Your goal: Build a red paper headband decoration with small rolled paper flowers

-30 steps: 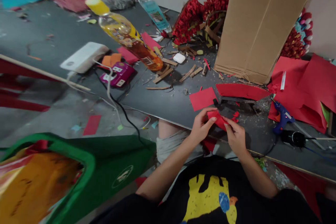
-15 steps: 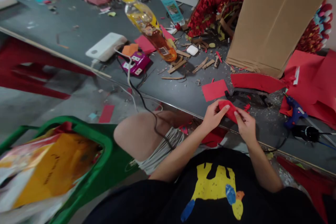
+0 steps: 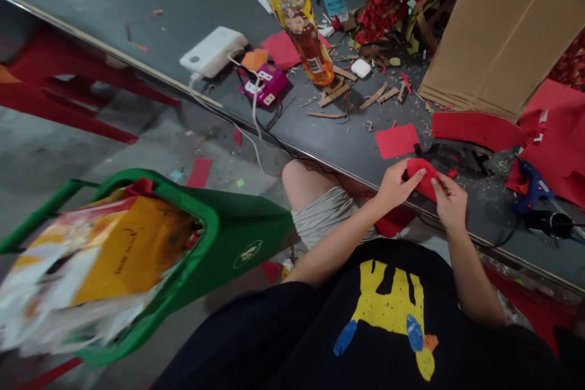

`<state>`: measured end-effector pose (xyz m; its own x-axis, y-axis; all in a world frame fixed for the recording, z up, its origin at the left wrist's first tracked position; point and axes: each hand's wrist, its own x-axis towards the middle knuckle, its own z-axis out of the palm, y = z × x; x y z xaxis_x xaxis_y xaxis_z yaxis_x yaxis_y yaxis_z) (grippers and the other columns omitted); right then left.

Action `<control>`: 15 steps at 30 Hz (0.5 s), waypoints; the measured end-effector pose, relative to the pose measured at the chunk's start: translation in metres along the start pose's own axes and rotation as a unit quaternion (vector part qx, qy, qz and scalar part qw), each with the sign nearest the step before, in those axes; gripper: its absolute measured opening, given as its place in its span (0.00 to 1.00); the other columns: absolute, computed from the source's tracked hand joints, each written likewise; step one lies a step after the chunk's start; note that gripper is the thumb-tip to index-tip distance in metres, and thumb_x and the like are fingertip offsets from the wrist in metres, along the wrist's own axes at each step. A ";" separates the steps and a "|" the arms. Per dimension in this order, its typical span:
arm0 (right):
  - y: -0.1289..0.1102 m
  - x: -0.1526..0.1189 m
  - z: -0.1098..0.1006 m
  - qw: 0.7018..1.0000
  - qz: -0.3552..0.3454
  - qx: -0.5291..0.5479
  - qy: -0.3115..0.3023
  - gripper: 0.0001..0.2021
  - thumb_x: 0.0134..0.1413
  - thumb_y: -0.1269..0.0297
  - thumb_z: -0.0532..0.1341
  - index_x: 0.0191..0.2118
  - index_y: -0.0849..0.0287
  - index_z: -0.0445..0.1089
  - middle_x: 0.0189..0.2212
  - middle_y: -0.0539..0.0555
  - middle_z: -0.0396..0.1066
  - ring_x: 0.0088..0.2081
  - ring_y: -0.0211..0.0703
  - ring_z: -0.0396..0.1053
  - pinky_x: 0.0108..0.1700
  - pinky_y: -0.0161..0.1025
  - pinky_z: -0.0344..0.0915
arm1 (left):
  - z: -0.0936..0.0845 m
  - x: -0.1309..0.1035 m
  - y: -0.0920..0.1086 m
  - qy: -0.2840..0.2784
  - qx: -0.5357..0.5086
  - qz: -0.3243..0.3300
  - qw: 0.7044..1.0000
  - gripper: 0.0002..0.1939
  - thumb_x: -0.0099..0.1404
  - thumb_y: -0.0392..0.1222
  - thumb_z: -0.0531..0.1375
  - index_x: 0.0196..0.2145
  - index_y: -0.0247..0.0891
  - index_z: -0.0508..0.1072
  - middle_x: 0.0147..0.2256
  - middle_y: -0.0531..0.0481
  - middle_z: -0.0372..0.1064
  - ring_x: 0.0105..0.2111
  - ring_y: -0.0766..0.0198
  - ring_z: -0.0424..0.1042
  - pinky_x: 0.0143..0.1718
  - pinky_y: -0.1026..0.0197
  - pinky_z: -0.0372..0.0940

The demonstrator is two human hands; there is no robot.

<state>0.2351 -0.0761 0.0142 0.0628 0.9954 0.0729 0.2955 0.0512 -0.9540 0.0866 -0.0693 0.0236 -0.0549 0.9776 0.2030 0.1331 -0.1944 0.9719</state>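
Between both hands, over the table's front edge, is a folded piece of red paper. My left hand is closed on its left side, the thumb lying across its face. My right hand pinches the right edge between thumb and fingers. Just beyond the hands a flat red paper rectangle lies on the table. To the right of it is a long red-covered strip. A blue glue gun sits to the right of my right hand.
A bottle of amber drink, a purple power socket and a white power bank stand on the grey table. Cardboard scraps litter it. A tall cardboard piece stands behind. A full green bin is at left.
The view has shifted, so the table and my hands appear farther right. My left knee has moved inward, closer to the table. Both hands still hold the red paper.
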 end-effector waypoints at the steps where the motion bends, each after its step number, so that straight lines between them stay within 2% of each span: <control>1: 0.000 0.000 0.000 1.000 -0.002 0.001 0.002 0.14 0.51 0.55 0.62 0.40 0.57 0.77 0.37 0.54 0.79 0.38 0.44 0.76 0.44 0.42 0.73 | 0.000 0.000 0.000 0.000 0.002 -0.001 1.000 0.13 0.64 0.47 0.57 0.36 0.33 0.73 0.34 0.45 0.74 0.33 0.64 0.70 0.37 0.63 0.65; 7: -0.001 0.001 0.000 0.999 -0.032 0.007 0.000 0.12 0.52 0.59 0.61 0.40 0.55 0.77 0.39 0.53 0.79 0.41 0.44 0.76 0.49 0.43 0.71 | -0.002 -0.002 -0.004 -0.037 0.001 -0.017 0.999 0.15 0.61 0.46 0.59 0.39 0.31 0.73 0.34 0.44 0.75 0.33 0.63 0.72 0.36 0.62 0.66; 11: -0.003 0.003 0.001 0.998 -0.064 0.028 0.010 0.09 0.52 0.64 0.60 0.36 0.53 0.78 0.38 0.51 0.79 0.42 0.43 0.76 0.50 0.42 0.70 | -0.003 0.003 -0.011 -0.071 -0.049 -0.041 0.995 0.13 0.62 0.43 0.57 0.40 0.33 0.76 0.36 0.46 0.76 0.34 0.63 0.73 0.38 0.63 0.66; 15: -0.001 0.005 0.003 0.997 -0.047 0.049 0.025 0.10 0.51 0.59 0.61 0.37 0.54 0.78 0.38 0.51 0.79 0.42 0.44 0.75 0.49 0.43 0.70 | -0.005 0.009 -0.013 -0.089 -0.110 -0.042 0.989 0.13 0.61 0.44 0.58 0.37 0.33 0.78 0.34 0.47 0.77 0.34 0.63 0.73 0.39 0.64 0.65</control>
<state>0.2325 -0.0705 0.0145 0.0881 0.9806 0.1751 0.2087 0.1537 -0.9658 0.0795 -0.0581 0.0137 0.1206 0.9859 0.1160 -0.0847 -0.1062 0.9907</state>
